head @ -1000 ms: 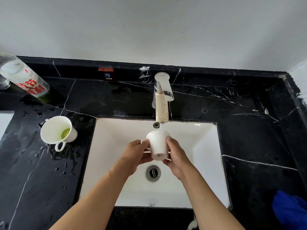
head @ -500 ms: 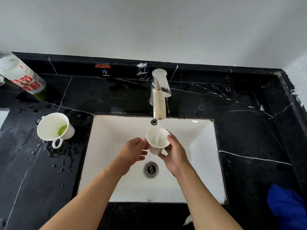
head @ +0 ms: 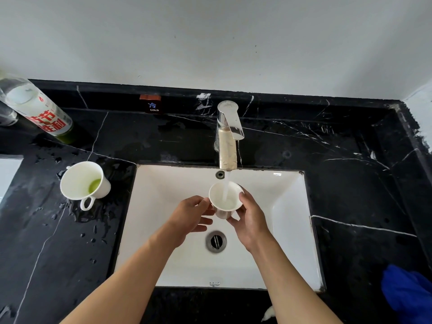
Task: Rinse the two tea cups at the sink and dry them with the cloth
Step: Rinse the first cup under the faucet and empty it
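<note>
The white tea cup (head: 225,199) that a second ago was tipped mouth-away under the tap now sits mouth-up over the basin, and the stream from the faucet (head: 228,136) runs straight into it; it looks to be in the filling part of its rinse, with the drying not yet begun. The right hand (head: 251,218) curls round the cup's right side with fingertips at the rim; the left hand (head: 191,216) has its fingers curled at the cup's left side, seemingly on the handle, though the handle itself is hidden. The second tea cup (head: 84,181) stands on the wet black marble counter (head: 350,183) left of the sink (head: 292,218), a green residue in its bottom, so it appears unrinsed; the blue cloth (head: 409,293) lies well apart at the lower right edge; a bottle (head: 39,111) with red lettering stands far left; puddles surround the waiting cup, which may make it slippery to lift.
</note>
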